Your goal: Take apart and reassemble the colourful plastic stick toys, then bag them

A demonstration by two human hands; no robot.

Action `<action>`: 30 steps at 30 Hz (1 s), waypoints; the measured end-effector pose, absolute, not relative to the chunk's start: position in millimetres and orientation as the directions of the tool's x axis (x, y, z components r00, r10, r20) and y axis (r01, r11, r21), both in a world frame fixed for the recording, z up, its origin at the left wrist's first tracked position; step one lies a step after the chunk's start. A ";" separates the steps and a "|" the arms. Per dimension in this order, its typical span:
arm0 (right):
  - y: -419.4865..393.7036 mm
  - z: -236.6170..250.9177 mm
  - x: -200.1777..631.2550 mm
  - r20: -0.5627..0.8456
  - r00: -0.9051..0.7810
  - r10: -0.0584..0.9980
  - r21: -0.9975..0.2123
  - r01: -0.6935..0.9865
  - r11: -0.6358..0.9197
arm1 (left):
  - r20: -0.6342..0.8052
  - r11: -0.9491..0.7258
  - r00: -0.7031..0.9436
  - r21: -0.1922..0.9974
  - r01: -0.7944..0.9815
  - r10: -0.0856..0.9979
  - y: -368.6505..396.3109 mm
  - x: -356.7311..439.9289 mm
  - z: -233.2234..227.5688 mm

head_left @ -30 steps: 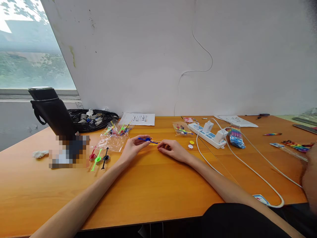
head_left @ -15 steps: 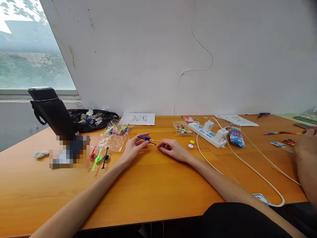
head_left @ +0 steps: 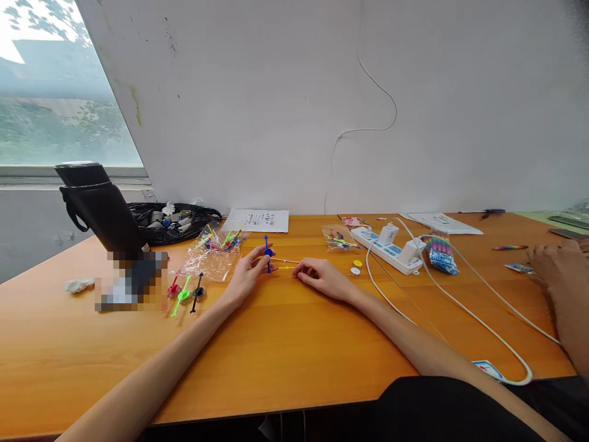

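Left hand (head_left: 248,274) pinches a blue spinner (head_left: 267,252) upright; right hand (head_left: 322,277) pinches a yellow stick (head_left: 286,267). Three finished-looking spinners (head_left: 184,290) lie left of the hands, and a bag (head_left: 212,252) of them sits beyond.

head cam | forward-down | near | over table (head_left: 285,344)

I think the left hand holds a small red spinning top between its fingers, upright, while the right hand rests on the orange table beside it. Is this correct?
Not quite: the head view shows the spinning top in the left hand is blue, not red; a red one lies on the table further left. The rest stands: it is held upright, and the right hand rests beside it.
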State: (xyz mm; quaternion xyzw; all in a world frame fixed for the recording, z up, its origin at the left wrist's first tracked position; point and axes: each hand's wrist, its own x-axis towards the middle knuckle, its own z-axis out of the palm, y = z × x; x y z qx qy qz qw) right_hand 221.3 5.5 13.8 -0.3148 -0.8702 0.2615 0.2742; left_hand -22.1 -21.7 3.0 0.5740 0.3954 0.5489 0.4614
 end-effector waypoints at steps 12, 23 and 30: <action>9.2 10.8 225.0 0.330 -0.657 0.678 -0.626 0.385 0.678 | 0.312 -0.327 0.123 0.937 0.123 0.942 -39.2 -28.4 13.3; 15.0 9.5 231.9 0.368 -0.642 0.672 -0.581 0.406 0.705 | 0.235 -0.126 -0.192 0.881 0.455 0.953 -118.3 -126.4 48.6; 14.7 10.3 230.7 0.370 -0.661 0.653 -0.561 0.401 0.725 | 0.171 0.167 -0.355 0.648 0.743 0.919 -135.9 -198.4 47.9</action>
